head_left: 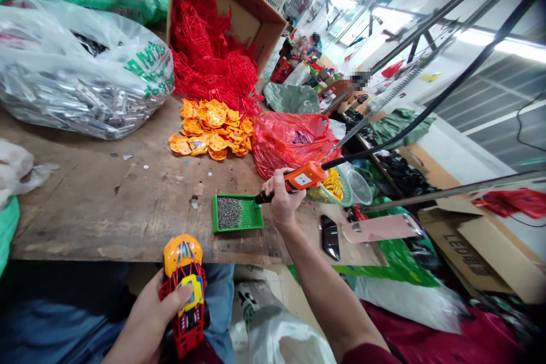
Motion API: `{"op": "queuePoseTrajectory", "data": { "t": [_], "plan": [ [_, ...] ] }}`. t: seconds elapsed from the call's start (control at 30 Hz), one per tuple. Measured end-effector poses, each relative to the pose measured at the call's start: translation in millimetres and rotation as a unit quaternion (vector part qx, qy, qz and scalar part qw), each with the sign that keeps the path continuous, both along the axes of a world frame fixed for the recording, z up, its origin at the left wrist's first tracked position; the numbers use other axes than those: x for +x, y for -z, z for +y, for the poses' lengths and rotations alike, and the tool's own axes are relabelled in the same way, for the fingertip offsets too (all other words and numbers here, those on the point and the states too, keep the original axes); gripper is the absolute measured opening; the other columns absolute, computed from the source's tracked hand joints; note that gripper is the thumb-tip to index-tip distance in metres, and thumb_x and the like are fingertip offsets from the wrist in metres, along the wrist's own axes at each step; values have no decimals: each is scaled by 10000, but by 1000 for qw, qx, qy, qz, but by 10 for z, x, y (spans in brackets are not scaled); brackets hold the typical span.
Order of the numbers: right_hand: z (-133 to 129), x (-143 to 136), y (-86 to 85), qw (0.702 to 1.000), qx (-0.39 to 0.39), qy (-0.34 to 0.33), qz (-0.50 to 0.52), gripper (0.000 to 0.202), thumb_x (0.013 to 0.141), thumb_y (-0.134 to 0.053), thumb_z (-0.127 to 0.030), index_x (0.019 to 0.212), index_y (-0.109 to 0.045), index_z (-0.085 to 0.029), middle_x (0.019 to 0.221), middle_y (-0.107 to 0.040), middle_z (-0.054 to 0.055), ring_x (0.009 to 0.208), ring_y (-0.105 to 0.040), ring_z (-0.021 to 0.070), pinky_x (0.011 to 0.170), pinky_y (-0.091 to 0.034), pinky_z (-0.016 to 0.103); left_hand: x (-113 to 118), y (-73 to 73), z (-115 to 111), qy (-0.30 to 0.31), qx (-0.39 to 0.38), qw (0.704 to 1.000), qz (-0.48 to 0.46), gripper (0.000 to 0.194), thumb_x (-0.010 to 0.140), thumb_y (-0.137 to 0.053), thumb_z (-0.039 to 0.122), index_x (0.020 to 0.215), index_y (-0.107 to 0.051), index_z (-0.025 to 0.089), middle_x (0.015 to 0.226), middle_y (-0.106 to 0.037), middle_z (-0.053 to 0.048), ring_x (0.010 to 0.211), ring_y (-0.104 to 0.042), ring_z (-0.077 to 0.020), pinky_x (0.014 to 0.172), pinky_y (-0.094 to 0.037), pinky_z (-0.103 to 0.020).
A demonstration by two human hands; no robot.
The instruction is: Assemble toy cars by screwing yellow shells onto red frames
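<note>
My left hand [156,310] is wrapped round a toy car [187,301] with an orange hood, a red cage frame and a yellow roof, held over my lap in front of the table edge. My right hand [282,199] grips an orange and black electric screwdriver [303,177], which hangs from a coiled spring and a black cable. Its dark tip points left, at the right end of a small green tray [238,230]. Many tiny metal screws [229,212] lie heaped in the tray's left half. Whether the tip touches the tray, I cannot tell.
Orange car shells [213,128] are piled behind the tray. Beyond them a cardboard box [267,23] holds red plastic frames [209,45]. A clear bag of silvery parts [85,88] sits at left, a red bag [281,148] at right. A black shiny part [330,237] lies near the edge.
</note>
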State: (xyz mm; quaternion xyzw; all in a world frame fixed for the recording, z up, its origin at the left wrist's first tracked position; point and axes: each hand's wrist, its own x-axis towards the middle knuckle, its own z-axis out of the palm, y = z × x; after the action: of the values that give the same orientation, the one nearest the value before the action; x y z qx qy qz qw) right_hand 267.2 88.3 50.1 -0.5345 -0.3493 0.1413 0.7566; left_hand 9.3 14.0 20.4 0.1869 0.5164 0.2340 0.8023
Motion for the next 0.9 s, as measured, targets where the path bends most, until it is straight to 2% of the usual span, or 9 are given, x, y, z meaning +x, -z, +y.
{"op": "queuePoseTrajectory", "data": {
  "t": [0.27, 0.43, 0.73, 0.9],
  "plan": [
    [2, 25, 22, 1000, -3, -11, 0, 298, 771, -729, -367, 861, -498, -203, 444, -415, -133, 340, -372, 50, 389, -384, 206, -11, 69, -25, 6, 5, 1000, -5, 456, 613, -815, 375, 977, -664, 145, 780, -744, -79, 636, -681, -229, 580, -553, -318],
    [-15, -9, -33, 1000, -4, -14, 1, 322, 748, -743, -379, 857, -497, -203, 451, -419, -132, 350, -378, 50, 404, -393, 212, -8, 84, -27, -7, 14, 1000, -17, 461, 601, -822, 352, 977, -669, 133, 793, -756, -91, 669, -687, -232, 604, -554, -313],
    [-139, -116, -262, 1000, 2, -26, -6, 282, 792, -713, -373, 846, -485, -217, 459, -403, -134, 352, -359, 50, 420, -386, 213, -10, 69, -21, -9, 18, 999, -35, 432, 633, -789, 311, 999, -636, 140, 729, -733, -52, 633, -656, -194, 583, -540, -285],
    [-400, -414, -475, 994, -8, -106, 6, 259, 844, -691, -317, 783, -459, -217, 456, -388, -128, 374, -363, 58, 455, -395, 213, -47, 93, -37, 15, 29, 998, -60, 394, 675, -767, 322, 992, -618, 140, 760, -697, -42, 631, -627, -175, 584, -533, -293]
  ]
}}
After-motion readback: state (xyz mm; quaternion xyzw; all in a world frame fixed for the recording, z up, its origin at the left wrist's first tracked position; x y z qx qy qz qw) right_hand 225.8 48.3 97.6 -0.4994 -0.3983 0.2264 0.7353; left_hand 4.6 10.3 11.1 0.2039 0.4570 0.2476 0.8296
